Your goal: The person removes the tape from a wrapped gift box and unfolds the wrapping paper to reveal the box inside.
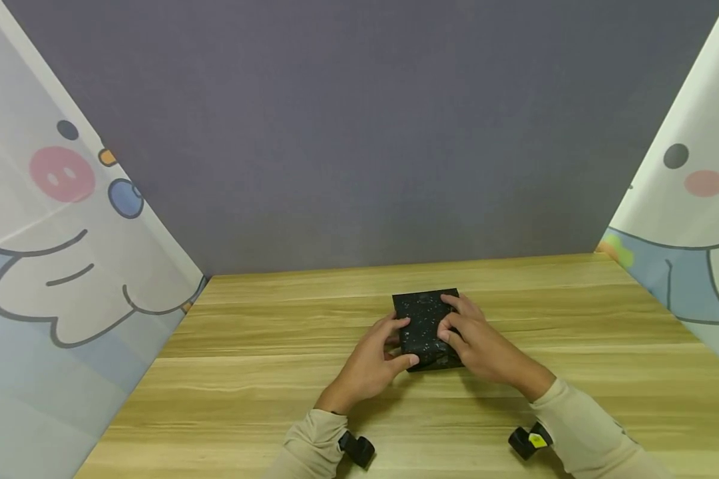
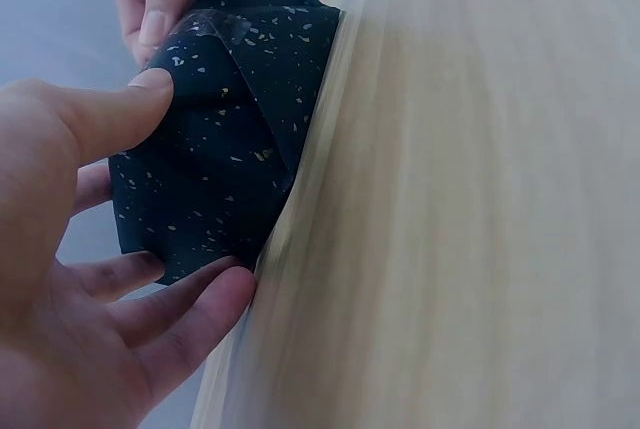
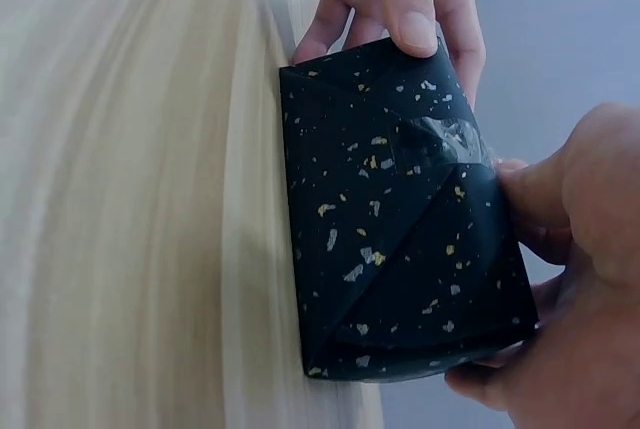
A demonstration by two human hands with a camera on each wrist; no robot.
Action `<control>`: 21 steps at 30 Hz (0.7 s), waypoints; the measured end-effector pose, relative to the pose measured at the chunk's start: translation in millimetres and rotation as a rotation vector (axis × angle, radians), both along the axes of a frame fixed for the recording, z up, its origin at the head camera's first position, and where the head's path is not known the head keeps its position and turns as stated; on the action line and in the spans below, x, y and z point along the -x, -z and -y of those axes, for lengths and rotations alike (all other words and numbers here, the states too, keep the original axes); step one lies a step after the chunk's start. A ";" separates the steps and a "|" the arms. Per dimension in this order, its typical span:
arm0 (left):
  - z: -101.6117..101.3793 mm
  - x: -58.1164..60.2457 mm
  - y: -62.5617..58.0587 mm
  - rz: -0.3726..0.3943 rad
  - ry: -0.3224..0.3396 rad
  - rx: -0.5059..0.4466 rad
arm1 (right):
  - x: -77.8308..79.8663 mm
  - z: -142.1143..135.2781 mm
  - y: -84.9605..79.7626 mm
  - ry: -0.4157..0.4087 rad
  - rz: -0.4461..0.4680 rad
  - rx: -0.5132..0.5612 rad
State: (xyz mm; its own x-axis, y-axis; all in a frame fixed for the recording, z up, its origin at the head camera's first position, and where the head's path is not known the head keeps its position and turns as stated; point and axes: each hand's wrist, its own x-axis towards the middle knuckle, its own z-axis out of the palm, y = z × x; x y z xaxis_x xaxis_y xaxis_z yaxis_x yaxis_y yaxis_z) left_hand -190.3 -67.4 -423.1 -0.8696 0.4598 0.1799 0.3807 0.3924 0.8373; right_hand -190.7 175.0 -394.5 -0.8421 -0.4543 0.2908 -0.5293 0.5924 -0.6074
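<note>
A box-shaped package wrapped in black paper (image 1: 422, 326) with white and gold flecks rests on the wooden table between both hands. Folded paper flaps meet on its near end, where a piece of clear tape (image 3: 450, 144) shines. My left hand (image 1: 368, 362) holds the package's left side, its thumb (image 2: 150, 89) at the near edge and the other fingers spread along the side. From the right, my right hand (image 1: 485, 346) grips it with bent fingers over the top and right edge. Part of the right side is hidden behind that hand.
The light wooden table (image 1: 245, 372) runs back to a grey upright panel (image 1: 359, 133). Cartoon-printed sheets stand at the left (image 1: 66, 266) and right (image 1: 695, 219). Black wrist cameras sit on both beige sleeves.
</note>
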 end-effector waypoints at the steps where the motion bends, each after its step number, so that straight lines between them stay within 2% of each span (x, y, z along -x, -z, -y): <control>1: -0.1 0.1 0.2 0.000 0.001 -0.002 | 0.2 -0.8 0.5 -0.005 0.003 0.003; 21: 0.0 0.7 1.5 0.001 -0.001 -0.027 | 1.6 -15.3 3.6 -0.101 0.049 0.075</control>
